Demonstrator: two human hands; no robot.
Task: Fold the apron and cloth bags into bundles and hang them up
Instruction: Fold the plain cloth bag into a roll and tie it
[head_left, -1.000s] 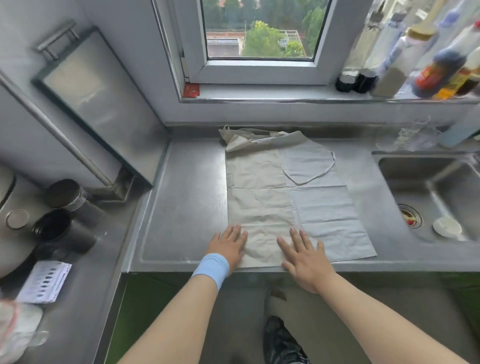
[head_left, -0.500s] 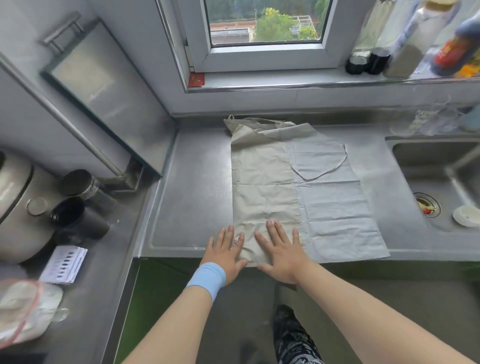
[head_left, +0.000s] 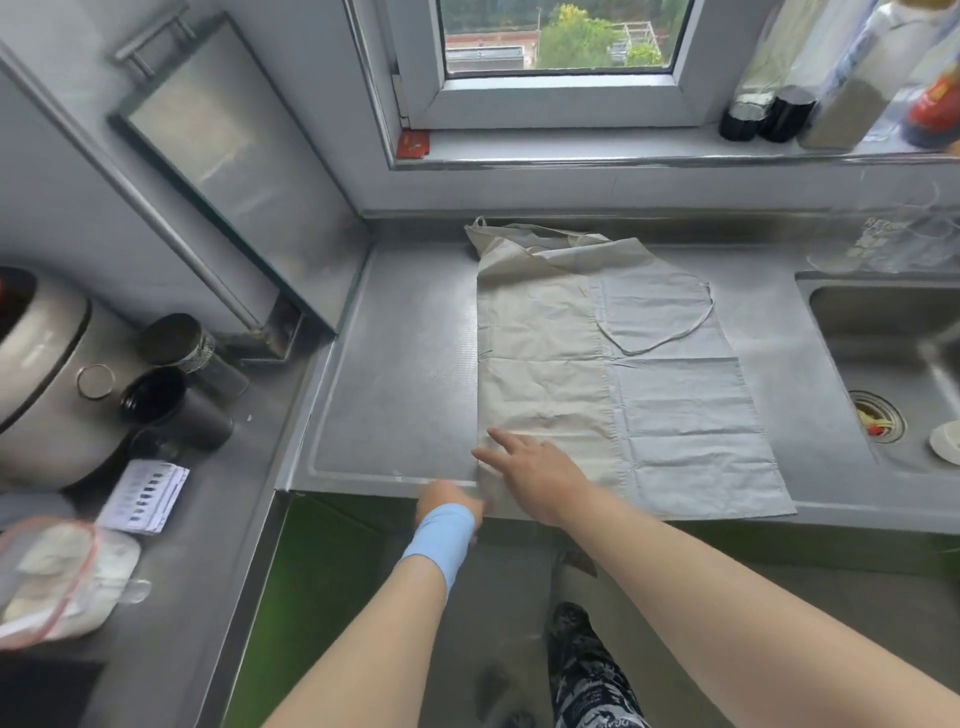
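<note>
A beige cloth lies flat on the steel counter, its left half folded over the paler right half. Straps bunch at its far end, and a thin strap loops across the right half. My right hand rests flat on the cloth's near left part, fingers straight and pointing left. My left hand, with a blue wristband, is at the counter's front edge beside the cloth's near left corner. It is blurred and its fingers are hidden.
A sink lies to the right, with a pale printed bag behind it. Bottles line the windowsill. At the left stand a rice cooker, two dark jars, a card and a plastic bag.
Both hands slid left along the cloth's near edge. My left hand left the cloth top and dropped to the counter's front edge; my right hand now covers the near left part.
</note>
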